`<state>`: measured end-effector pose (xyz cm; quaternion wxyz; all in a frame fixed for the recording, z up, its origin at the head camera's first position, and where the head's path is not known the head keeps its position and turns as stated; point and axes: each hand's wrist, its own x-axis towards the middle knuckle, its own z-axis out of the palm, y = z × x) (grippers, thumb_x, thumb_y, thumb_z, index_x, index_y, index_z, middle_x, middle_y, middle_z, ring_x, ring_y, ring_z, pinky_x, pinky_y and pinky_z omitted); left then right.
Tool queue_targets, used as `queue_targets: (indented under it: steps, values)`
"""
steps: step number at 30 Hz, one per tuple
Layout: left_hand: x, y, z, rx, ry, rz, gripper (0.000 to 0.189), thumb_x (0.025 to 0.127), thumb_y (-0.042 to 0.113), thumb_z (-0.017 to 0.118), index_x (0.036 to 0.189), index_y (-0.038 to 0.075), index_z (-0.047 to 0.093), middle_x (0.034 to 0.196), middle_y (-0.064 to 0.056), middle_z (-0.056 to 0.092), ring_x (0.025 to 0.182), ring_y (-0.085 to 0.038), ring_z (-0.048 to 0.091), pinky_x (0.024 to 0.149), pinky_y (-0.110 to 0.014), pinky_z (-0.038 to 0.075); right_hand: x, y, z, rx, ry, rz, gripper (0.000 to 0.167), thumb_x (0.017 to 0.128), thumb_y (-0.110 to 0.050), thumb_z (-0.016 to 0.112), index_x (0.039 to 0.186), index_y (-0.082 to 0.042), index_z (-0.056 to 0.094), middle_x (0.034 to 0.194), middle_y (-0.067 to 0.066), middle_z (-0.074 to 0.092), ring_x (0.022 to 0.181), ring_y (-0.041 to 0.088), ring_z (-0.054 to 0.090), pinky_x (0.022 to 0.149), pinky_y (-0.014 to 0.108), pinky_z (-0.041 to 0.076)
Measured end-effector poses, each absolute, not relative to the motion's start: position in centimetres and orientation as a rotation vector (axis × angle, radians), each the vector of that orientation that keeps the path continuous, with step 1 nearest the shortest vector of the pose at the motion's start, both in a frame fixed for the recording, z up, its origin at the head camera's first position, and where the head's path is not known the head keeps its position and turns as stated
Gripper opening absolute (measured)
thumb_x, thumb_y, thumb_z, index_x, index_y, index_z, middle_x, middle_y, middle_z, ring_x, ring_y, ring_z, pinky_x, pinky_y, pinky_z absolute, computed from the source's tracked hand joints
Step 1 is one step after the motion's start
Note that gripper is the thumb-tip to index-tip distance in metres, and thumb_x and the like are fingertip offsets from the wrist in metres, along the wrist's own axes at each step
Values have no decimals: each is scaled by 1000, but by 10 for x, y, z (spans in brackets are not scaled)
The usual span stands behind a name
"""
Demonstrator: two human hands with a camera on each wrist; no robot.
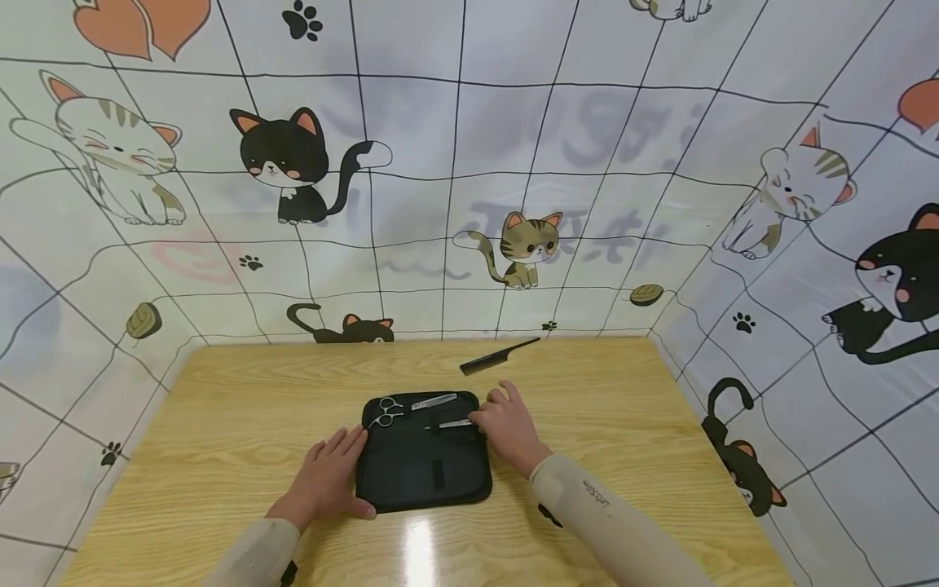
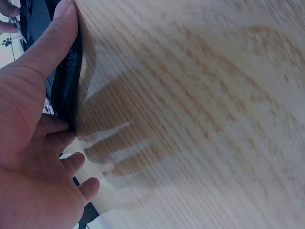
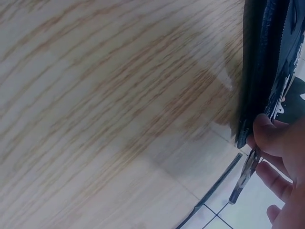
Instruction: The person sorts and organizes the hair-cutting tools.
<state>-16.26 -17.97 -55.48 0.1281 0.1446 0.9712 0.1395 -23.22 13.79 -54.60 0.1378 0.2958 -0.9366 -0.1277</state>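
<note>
A flat black zip case lies opened out on the table. A pair of silver scissors lies along its far side, finger rings to the left and blades to the right. Nearer, a second slim silver tool, seemingly scissors, passes through a black loop; its right end is hidden at my fingers. My right hand pinches that end at the case's right edge. My left hand rests along the left edge, fingers fairly straight, with the thumb on the near corner.
A black tail comb lies beyond the case, its thin handle pointing to the back right. The wooden table meets cloth walls printed with cats at the back and on both sides.
</note>
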Motion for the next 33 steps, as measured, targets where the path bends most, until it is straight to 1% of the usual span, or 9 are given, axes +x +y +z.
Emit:
queue_targets:
  steps: [7, 11, 15, 21, 27, 33]
  values:
    - [-160, -178, -551, 418, 2838, 408, 124, 54, 63, 86, 150, 3, 35, 159, -12, 30, 146, -39, 27, 114, -63, 24, -236, 137, -545, 881, -2691, -349, 15, 81, -24, 79, 91, -36, 77, 82, -13, 75, 91, 14, 60, 111, 47, 34]
    - [-159, -177, -549, 422, 2841, 417, 124, 54, 62, 86, 149, 2, 35, 159, -14, 31, 145, -39, 28, 113, -64, 24, -239, 136, -540, 900, -2699, -342, 16, 79, -23, 81, 90, -35, 78, 78, -12, 73, 89, 15, 59, 112, 47, 33]
    - [-158, -177, -548, 426, 2845, 417, 124, 54, 62, 86, 149, 1, 36, 158, -14, 32, 145, -40, 29, 113, -64, 25, -240, 135, -539, 919, -2698, -335, 17, 78, -23, 82, 90, -34, 78, 78, -13, 72, 88, 15, 58, 112, 47, 33]
    - [-160, -178, -550, 421, 2846, 399, 124, 54, 63, 86, 150, 2, 35, 159, -13, 31, 145, -39, 28, 113, -63, 25, -240, 134, -545, 927, -2709, -287, 17, 80, -25, 79, 93, -36, 78, 77, -15, 72, 84, 13, 58, 112, 47, 34]
    - [-160, -178, -551, 417, 2833, 407, 124, 54, 62, 86, 150, 2, 34, 159, -13, 31, 145, -39, 27, 113, -64, 24, -240, 133, -546, 932, -2693, -256, 17, 78, -27, 80, 93, -36, 78, 76, -15, 72, 83, 13, 58, 111, 46, 35]
    - [-161, -178, -553, 419, 2830, 397, 125, 55, 63, 85, 151, 3, 33, 160, -12, 30, 146, -39, 26, 114, -63, 23, -241, 130, -546, 931, -2741, -249, 17, 81, -26, 79, 95, -35, 78, 75, -14, 73, 83, 14, 57, 112, 45, 32]
